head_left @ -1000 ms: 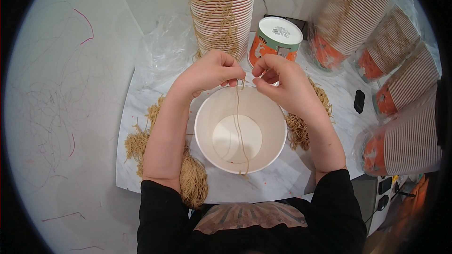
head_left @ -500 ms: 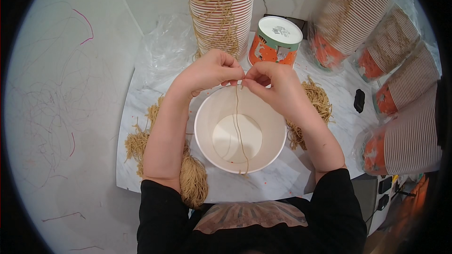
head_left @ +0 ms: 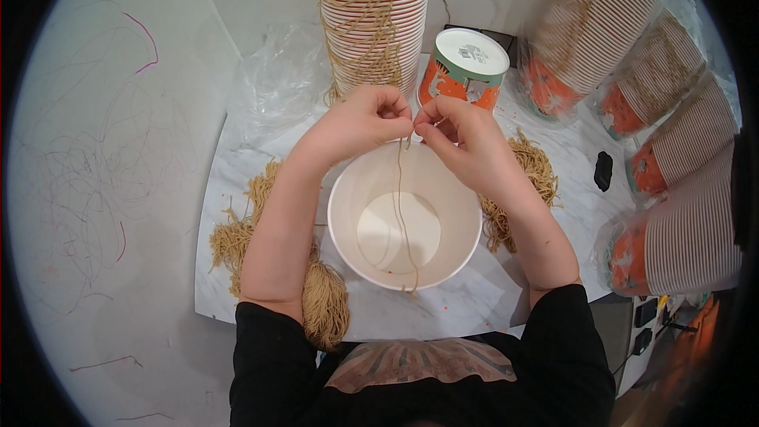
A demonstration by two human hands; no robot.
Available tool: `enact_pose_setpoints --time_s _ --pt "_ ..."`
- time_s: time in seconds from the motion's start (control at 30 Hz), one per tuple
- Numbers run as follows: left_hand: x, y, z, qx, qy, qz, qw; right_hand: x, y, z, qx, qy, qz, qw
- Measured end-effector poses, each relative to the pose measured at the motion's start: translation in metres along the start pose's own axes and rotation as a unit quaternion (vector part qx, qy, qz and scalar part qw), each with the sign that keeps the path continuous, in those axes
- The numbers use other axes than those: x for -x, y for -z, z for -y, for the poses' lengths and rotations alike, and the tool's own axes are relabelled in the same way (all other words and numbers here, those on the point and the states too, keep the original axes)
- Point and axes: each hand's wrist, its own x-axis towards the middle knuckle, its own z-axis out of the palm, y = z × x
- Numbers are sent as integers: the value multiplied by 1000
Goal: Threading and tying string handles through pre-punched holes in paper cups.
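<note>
A white paper cup (head_left: 405,225) stands open on the marble table right in front of me. My left hand (head_left: 360,120) and my right hand (head_left: 462,138) meet just above its far rim. Both pinch the same thin tan string (head_left: 400,205), which hangs down into the cup and loops over its near rim. My fingertips touch each other around the string's upper end.
A tall stack of orange cups (head_left: 373,20) draped with string stands behind my hands, beside an upturned cup (head_left: 462,71). Bagged stacks of cups (head_left: 680,190) lie at the right. Bundles of tan string (head_left: 324,304) lie under my left arm and right of the cup (head_left: 530,178). Clear plastic wrap (head_left: 273,83) lies at the back left.
My hands have drawn closer together over the cup's far rim, the right one shifting left. The string still hangs into the cup.
</note>
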Motion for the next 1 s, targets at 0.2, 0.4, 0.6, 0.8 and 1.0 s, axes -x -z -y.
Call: enact_pose_setpoints --time_s 0.2,0.4,0.6,0.8,1.0 --pt "-3 -8 1 -11 -41 -44 998 -3 0 -5 -20 6 -5 1000" --pt "-8 -9 7 -6 -35 -63 997 -6 1 -9 -25 -23 7 999" --pt "-12 -15 6 7 -49 -97 994 -9 0 -17 -43 1 -23 999" --pt "-14 -16 9 -15 -50 -86 995 -11 2 -20 -40 -22 -17 999" --pt "-17 -11 19 -17 -23 -84 996 -9 1 -13 -14 -29 9 999"
